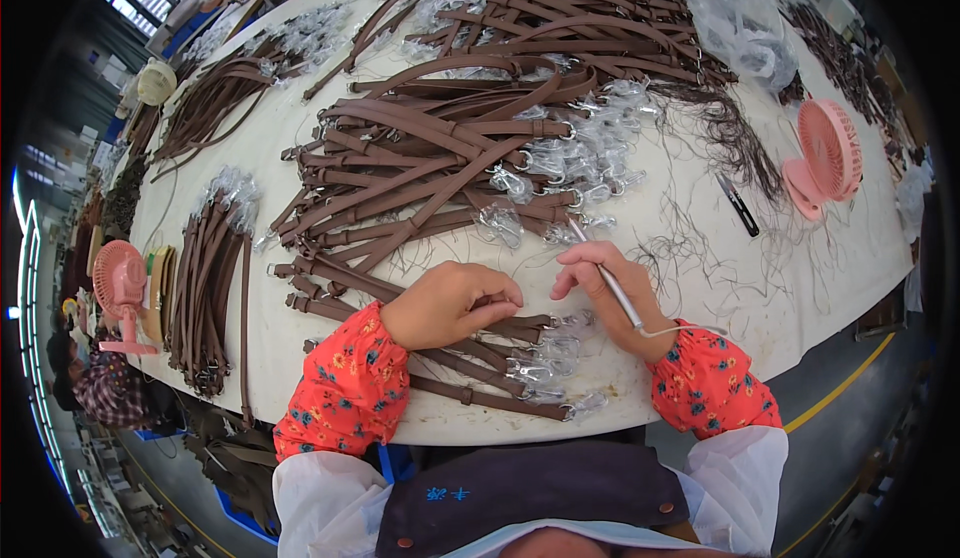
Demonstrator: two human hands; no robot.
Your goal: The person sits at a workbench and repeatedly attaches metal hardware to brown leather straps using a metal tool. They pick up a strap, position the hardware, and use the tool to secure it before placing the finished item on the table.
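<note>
My right hand grips a slim silver pen-like tool with a thin cord at its lower end. Its narrow tip points up and away, near the plastic-wrapped ends of the pile. My left hand is closed, thumb and fingers drawn together over the straps; whatever is in the pinch is hidden. Below it several brown straps lie side by side, their metal clasps in clear plastic wraps toward the right. Just beyond both hands rises a crossed pile of more brown straps.
Loose dark threads litter the white table. Thread snips and a pink fan stand to the right. On the left are another pink fan and a strap bundle. Clear plastic lies at the back.
</note>
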